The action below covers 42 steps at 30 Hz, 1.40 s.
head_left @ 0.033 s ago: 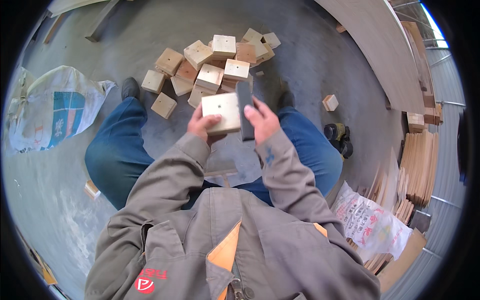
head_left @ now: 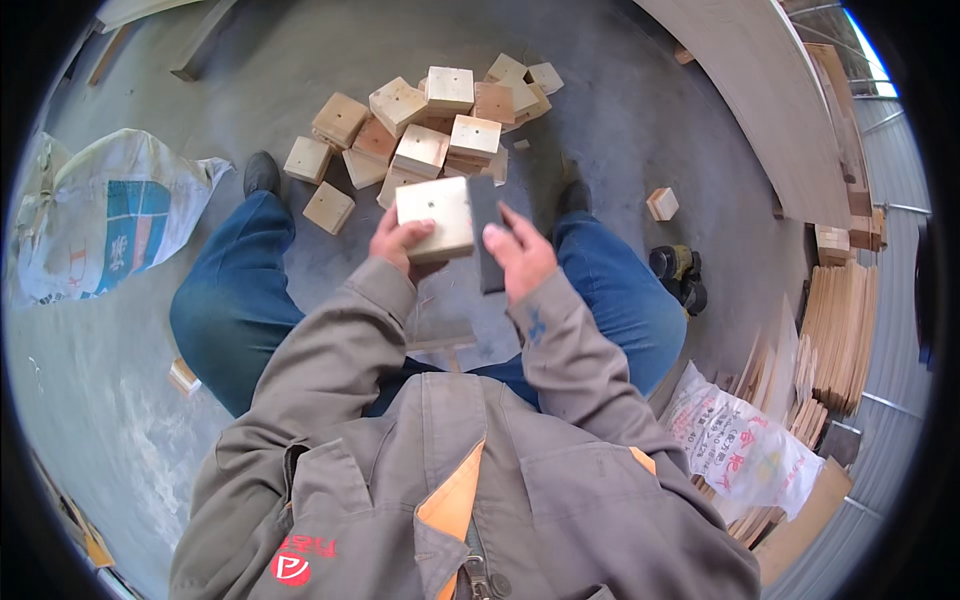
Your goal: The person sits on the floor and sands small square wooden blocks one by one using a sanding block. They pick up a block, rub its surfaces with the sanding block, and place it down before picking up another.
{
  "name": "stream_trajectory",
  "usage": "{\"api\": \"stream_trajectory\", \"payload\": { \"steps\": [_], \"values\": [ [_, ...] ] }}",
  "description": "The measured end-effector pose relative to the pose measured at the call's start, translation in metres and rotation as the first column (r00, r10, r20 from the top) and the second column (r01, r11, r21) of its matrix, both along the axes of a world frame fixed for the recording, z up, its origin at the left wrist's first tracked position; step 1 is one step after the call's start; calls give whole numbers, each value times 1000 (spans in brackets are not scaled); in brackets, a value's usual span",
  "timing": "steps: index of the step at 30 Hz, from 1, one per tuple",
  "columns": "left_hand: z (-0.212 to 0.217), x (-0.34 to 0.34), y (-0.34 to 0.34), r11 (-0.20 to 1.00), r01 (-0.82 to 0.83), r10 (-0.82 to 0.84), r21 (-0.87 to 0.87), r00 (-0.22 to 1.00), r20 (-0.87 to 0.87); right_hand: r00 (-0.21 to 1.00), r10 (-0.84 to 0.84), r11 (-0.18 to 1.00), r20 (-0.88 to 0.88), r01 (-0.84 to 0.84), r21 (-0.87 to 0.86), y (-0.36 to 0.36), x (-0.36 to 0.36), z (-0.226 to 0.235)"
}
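Observation:
My left hand (head_left: 402, 243) grips a pale square wooden block (head_left: 432, 212) by its left side, thumb on the near left corner of the top face. A small dark spot marks the middle of that face. In my right hand (head_left: 521, 258) is a dark grey flat sanding block (head_left: 486, 225), standing on edge against the wooden block's right side. The right thumb presses its outer face; the other fingers are partly hidden. Beyond my hands lies a heap of similar wooden blocks (head_left: 421, 149) on the floor.
A white woven sack (head_left: 85, 215) lies at the left. To the right are a lone wooden block (head_left: 661, 204), a yellow-and-black power tool (head_left: 676, 275), stacked wood strips (head_left: 838, 330) and a printed plastic bag (head_left: 740, 440). A large board (head_left: 745, 110) leans at the far right.
The wooden block has shifted slightly left and away from me. My right hand has drawn the sanding block a little nearer to me along the block's side.

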<state>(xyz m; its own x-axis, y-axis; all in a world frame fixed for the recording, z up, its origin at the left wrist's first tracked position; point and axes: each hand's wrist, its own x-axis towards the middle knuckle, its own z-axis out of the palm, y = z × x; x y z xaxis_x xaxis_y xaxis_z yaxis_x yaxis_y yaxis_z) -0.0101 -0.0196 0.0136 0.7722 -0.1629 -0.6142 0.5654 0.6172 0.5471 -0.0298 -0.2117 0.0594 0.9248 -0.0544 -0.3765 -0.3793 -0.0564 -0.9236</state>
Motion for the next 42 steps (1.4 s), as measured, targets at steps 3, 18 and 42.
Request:
{"api": "stream_trajectory", "payload": {
  "steps": [3,18,42],
  "values": [
    [1,6,13,1000,-18,17,7,999,38,999,-17,988,-51,25,151,13,-40,16],
    [2,3,4,996,-74,75,-57,997,14,996,40,999,-79,-39,9,5,2,15],
    [25,6,19,941,-86,58,-327,994,-96,993,54,992,-109,-67,-110,-26,4,-47]
  ]
}}
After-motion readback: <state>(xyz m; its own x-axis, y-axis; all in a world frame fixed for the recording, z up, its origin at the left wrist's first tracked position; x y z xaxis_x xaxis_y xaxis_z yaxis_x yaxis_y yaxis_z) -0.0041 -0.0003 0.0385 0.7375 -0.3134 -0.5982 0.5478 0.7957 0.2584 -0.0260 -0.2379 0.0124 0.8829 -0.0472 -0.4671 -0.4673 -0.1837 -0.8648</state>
